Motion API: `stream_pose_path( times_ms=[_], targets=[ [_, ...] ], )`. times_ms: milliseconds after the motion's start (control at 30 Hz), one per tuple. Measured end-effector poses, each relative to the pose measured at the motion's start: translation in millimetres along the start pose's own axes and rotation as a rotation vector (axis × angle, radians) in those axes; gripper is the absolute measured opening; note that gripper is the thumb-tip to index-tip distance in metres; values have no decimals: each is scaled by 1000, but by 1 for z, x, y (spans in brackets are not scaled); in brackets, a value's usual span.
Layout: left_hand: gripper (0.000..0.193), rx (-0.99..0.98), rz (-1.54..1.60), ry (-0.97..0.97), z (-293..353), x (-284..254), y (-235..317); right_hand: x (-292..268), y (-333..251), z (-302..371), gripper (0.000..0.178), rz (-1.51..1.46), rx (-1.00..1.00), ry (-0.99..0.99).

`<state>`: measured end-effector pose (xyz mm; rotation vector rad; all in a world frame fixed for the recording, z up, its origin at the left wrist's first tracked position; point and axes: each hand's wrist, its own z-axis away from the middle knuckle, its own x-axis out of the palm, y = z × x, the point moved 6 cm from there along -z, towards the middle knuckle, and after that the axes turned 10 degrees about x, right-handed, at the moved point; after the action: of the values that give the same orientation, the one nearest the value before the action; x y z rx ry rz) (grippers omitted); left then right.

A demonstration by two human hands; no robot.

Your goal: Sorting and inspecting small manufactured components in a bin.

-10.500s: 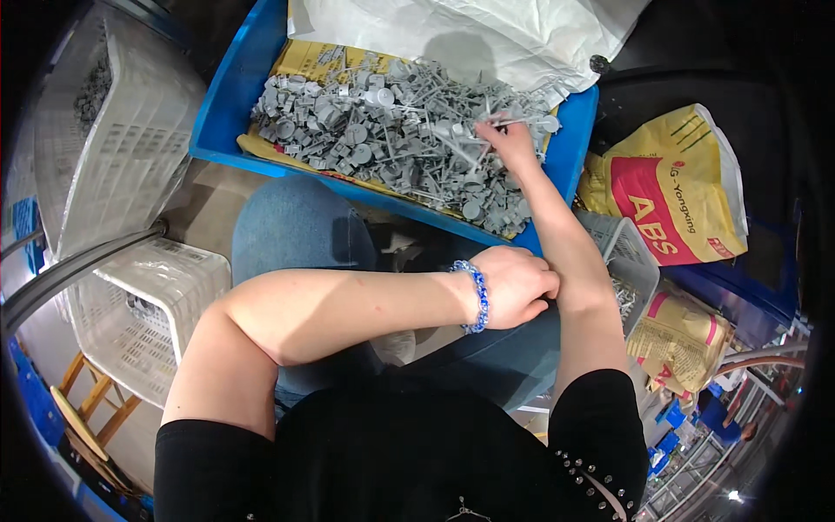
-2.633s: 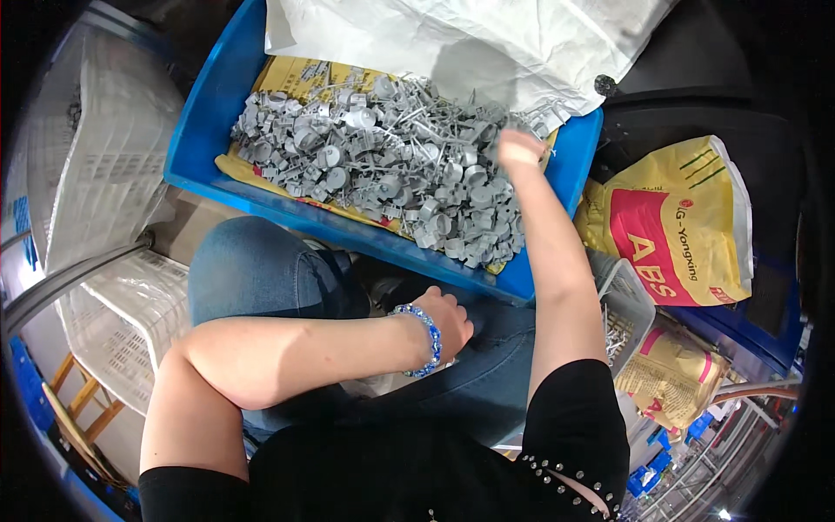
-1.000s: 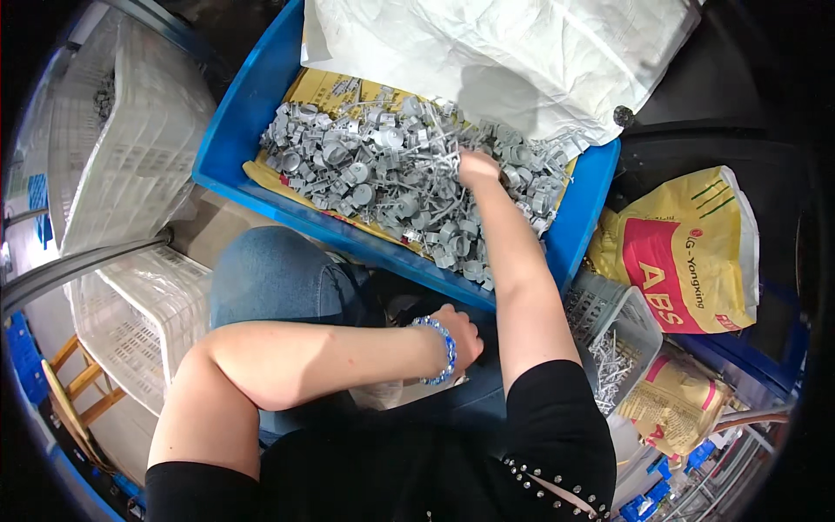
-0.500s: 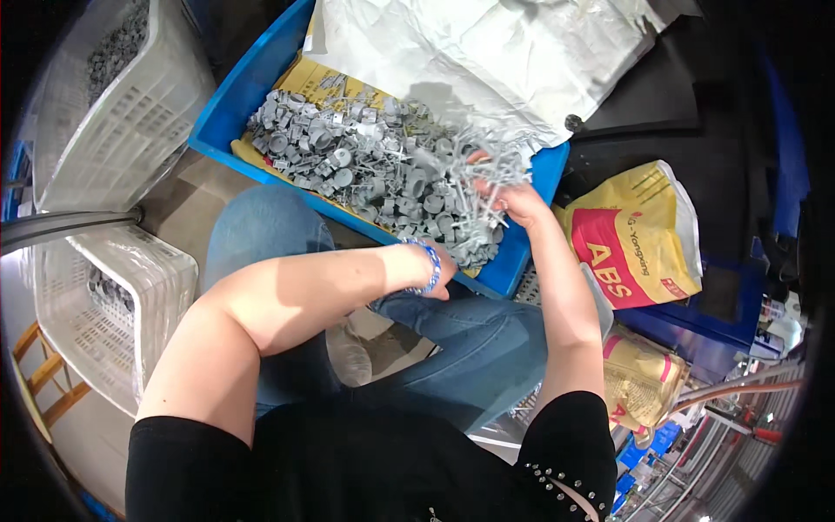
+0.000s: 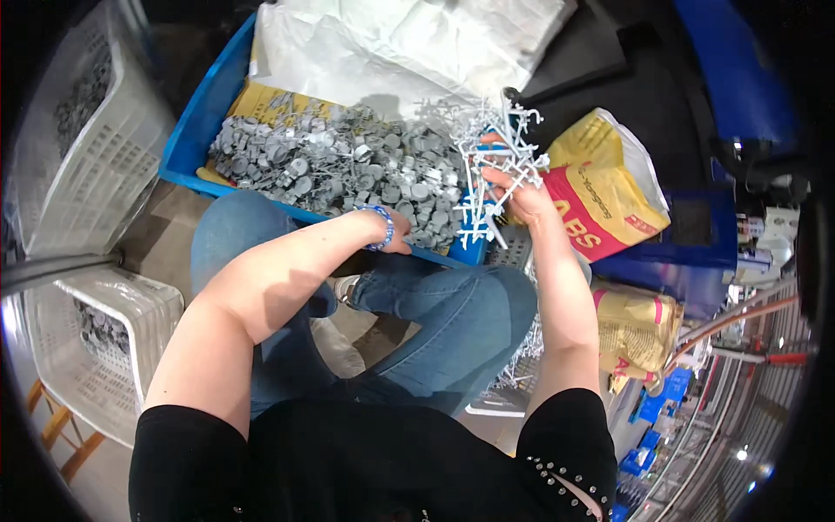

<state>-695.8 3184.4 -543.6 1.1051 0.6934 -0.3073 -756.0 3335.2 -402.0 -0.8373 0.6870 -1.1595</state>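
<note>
A bunch of light grey branched plastic sprues (image 5: 500, 161) is held up in my right hand (image 5: 524, 198), over the right end of a blue bin (image 5: 187, 143). My right fingers are closed among the sprues, which partly hide them. My left hand (image 5: 397, 233), with a blue and white bracelet at its wrist, is at the bin's near rim. Its thumb is outside and its other fingers, partly hidden, curl over the edge. Inside the bin lies a heap of small grey plastic parts (image 5: 348, 165), many of them round caps, mixed with thin sprue pieces.
A white sheet (image 5: 374, 52) covers the bin's far side. White crates (image 5: 130, 165) with grey parts stand at the left. Yellow and red sacks (image 5: 609, 196) lie at the right. More sprues (image 5: 520, 361) fill a container beside my right knee.
My right hand has lifted the bunch of sprues off the heap, toward the bin's right end. My left hand stays at the near rim. The whole view has shifted somewhat.
</note>
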Motion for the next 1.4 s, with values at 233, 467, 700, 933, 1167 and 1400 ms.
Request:
stream_pose_path(
  times_ms=[233, 467, 700, 933, 1167, 1400],
  targets=[
    [57, -29, 63, -19, 2, -18, 3, -87, -31, 136, 52, 179, -181, 427],
    [54, -14, 13, -74, -3, -2, -1, -159, 70, 291, 67, 1170, 339, 606],
    [49, 3, -23, -81, 2, 3, 15, -178, 70, 337, 54, 1021, 535, 837],
    [49, -4, -36, -27, 12, -5, 11, -141, -2, 176, 35, 893, 17, 471],
    [44, 92, -73, -284, -9, 35, 40, -31, 50, -54, 40, 1032, -112, 71],
    [42, 77, -21, -350, 14, 43, 53, 144, 139, -214, 62, 1337, -348, -77]
  ],
)
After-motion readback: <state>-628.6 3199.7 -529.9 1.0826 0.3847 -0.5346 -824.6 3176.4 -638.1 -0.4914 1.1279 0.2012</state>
